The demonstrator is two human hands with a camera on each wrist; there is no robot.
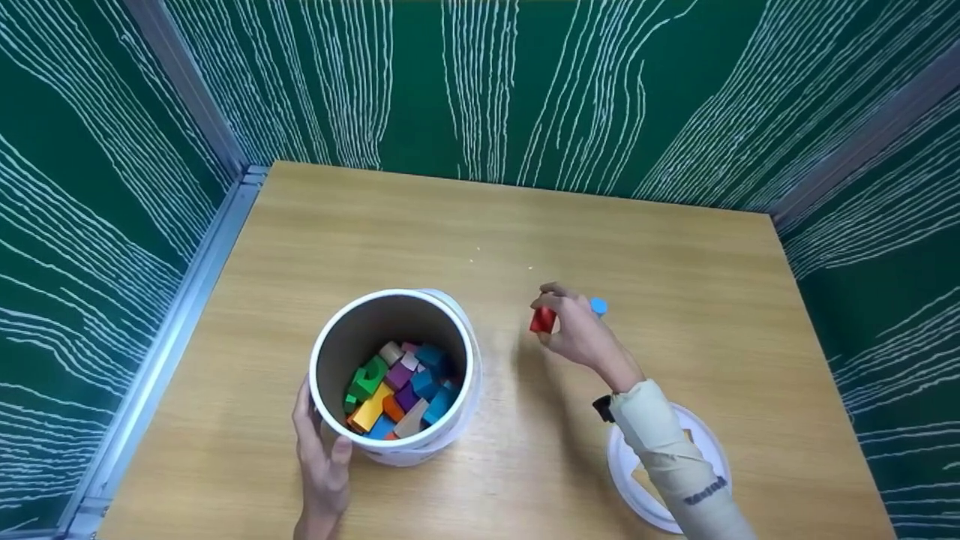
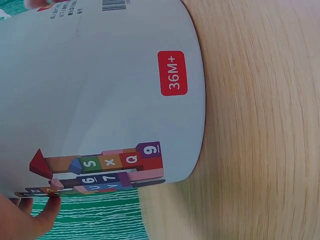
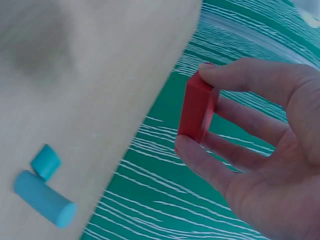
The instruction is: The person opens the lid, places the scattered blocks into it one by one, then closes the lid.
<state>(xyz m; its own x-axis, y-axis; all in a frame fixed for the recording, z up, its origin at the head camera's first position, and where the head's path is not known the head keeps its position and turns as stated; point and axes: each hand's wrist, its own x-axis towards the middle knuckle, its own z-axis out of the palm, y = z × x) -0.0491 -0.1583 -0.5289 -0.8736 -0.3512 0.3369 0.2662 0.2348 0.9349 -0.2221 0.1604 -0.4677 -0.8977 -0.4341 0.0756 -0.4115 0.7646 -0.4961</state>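
Observation:
My right hand (image 1: 576,330) pinches a red block (image 3: 195,110) between thumb and fingertips, raised over the table. A curved edge shows on the block's side in the right wrist view. Beyond that hand lie a blue cylinder (image 3: 44,199) and a smaller teal block (image 3: 46,162), close together. My left hand (image 1: 324,465) holds the outside of a white bucket (image 2: 100,90), thumb and fingers spread round its wall. Inside the bucket is a heap of colored blocks (image 1: 405,390), among them green, yellow, purple and blue ones.
At the lower right, a round white lid (image 1: 626,480) with yellowish pieces lies partly hidden under my right sleeve (image 1: 675,457). Green walls (image 1: 420,90) with white wavy lines enclose the wooden table (image 1: 360,217) at the back and sides.

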